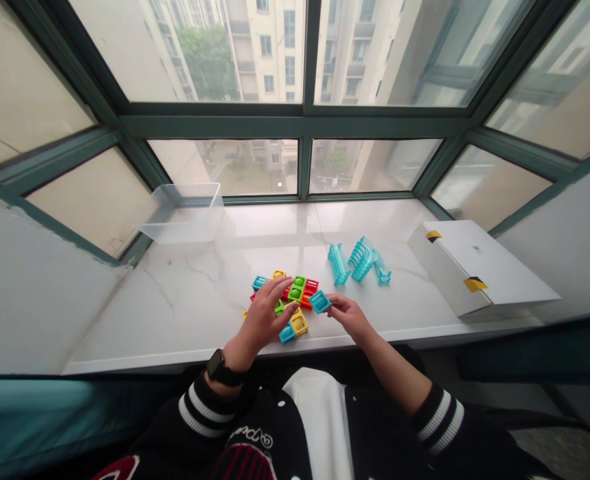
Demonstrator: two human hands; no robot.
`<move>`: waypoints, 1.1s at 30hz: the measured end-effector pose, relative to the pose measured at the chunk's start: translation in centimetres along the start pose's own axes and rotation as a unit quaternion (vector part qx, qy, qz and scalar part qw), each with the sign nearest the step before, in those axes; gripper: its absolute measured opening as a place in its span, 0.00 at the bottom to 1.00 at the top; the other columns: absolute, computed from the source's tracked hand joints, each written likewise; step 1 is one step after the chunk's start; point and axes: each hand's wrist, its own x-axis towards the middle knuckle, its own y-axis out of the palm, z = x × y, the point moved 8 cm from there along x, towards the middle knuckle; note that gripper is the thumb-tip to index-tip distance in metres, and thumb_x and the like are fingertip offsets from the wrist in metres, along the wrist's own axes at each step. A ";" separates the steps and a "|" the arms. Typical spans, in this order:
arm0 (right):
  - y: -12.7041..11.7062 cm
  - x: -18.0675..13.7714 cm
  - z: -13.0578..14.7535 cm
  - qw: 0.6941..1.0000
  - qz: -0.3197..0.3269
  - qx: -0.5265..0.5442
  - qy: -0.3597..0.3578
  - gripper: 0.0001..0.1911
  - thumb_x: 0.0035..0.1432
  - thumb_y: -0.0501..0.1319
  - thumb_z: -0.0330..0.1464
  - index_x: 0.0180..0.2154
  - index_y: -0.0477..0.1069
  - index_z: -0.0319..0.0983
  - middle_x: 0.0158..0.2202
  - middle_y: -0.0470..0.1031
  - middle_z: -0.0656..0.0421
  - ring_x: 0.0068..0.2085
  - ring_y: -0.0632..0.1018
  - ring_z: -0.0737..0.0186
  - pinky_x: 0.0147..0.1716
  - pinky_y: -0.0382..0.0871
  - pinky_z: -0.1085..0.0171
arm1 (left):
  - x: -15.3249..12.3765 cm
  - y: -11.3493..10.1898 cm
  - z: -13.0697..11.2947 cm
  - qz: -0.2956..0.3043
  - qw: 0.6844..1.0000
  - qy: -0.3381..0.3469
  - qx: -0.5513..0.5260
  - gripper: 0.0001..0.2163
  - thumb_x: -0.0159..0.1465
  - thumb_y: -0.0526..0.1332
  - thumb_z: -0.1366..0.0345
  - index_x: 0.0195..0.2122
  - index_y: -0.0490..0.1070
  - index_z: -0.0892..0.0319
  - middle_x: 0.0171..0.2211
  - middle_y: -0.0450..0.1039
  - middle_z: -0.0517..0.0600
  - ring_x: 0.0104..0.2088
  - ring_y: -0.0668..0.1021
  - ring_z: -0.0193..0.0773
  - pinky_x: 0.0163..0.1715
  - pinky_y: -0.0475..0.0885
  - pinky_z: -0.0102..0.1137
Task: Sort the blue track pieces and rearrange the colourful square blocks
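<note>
Between the fingertips of my right hand [349, 316] is a blue square plastic piece [319, 302], held up at the right side of a group of coloured pieces. My left hand [267, 313] hovers over that group with its fingers apart, hiding part of it. Among the pieces lie a green one [297, 288], a red one [311, 286] and a yellow one [299, 323]. A blue piece [287, 333] lies closest to the sill's front edge, and another blue piece [259, 283] is beyond my left fingers.
Several clear turquoise ribbed plastic parts [362, 261] lie right of the group. A transparent bin [185, 230] stands at the back left. At the right is a white box [479, 267] with yellow-black tabs. Windows border the marble sill [139, 313].
</note>
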 end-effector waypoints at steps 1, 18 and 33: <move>0.5 0.0 0.4 1.000 0.007 0.007 -0.003 0.19 0.58 0.72 0.49 0.43 0.81 0.43 0.45 0.83 0.55 0.42 0.82 0.55 0.43 0.78 0.56 | -0.3 -0.5 -0.6 -0.001 1.000 0.007 -0.012 0.23 0.72 0.60 0.55 0.67 0.67 0.51 0.66 0.69 0.55 0.67 0.70 0.50 0.69 0.66 0.47; 3.1 -0.9 3.8 0.996 0.055 0.017 -0.069 0.30 0.60 0.73 0.43 0.62 0.70 0.49 0.52 0.76 0.55 0.43 0.80 0.60 0.45 0.78 0.57 | -3.0 3.4 -0.1 -0.041 0.939 -0.141 -0.310 0.14 0.70 0.64 0.57 0.54 0.69 0.52 0.53 0.75 0.55 0.48 0.82 0.44 0.52 0.78 0.40; 3.8 -0.9 2.8 0.995 0.092 -0.001 -0.046 0.37 0.55 0.76 0.43 0.63 0.68 0.46 0.59 0.75 0.51 0.53 0.80 0.49 0.54 0.78 0.49 | -3.6 8.3 -0.3 0.015 0.734 -0.302 -0.608 0.21 0.63 0.72 0.52 0.50 0.70 0.55 0.44 0.79 0.51 0.43 0.82 0.40 0.47 0.78 0.37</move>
